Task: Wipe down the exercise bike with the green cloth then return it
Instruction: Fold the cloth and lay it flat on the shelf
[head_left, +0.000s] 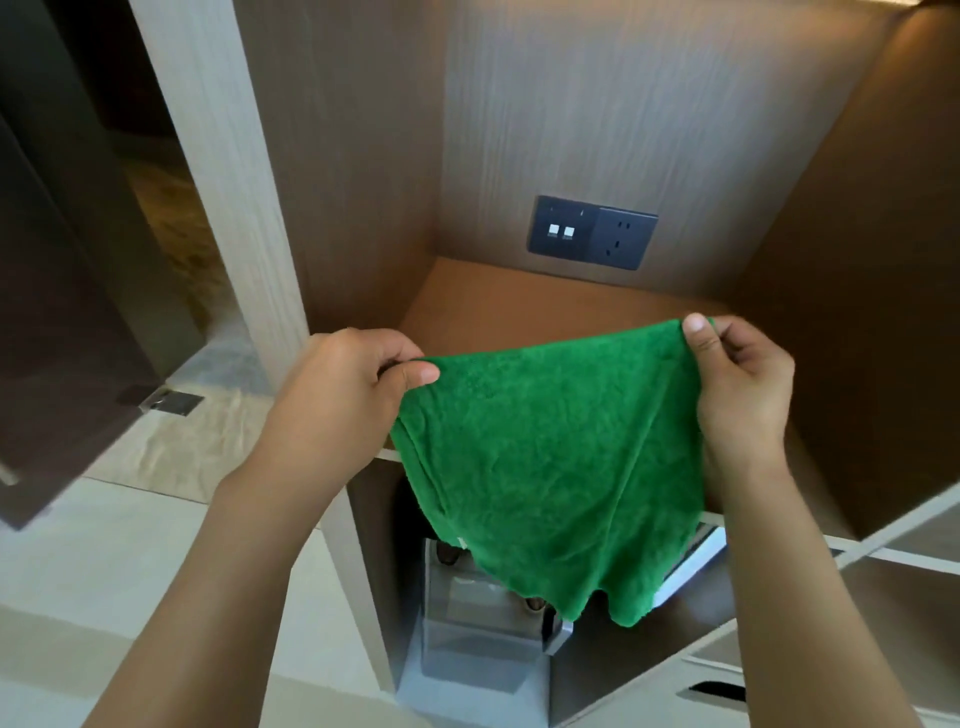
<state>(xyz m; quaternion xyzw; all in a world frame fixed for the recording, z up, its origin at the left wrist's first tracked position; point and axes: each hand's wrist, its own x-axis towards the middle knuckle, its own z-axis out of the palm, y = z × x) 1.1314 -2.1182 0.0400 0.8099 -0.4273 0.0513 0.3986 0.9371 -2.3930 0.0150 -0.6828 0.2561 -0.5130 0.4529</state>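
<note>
The green cloth (540, 457) hangs spread out in front of me, held by its two upper corners. My left hand (348, 384) pinches the upper left corner between thumb and fingers. My right hand (737, 384) pinches the upper right corner. The cloth's top edge is level with the front of a brown wooden shelf (519, 306) in an open niche, and its lower part drapes down in front of the compartment below. The exercise bike is out of view.
A dark socket and switch panel (592, 232) sits on the niche's back wall. Wooden side walls close the niche left and right. Below, a grey metal box (478, 623) stands in a lower compartment. A dark door (62, 312) hangs open at left.
</note>
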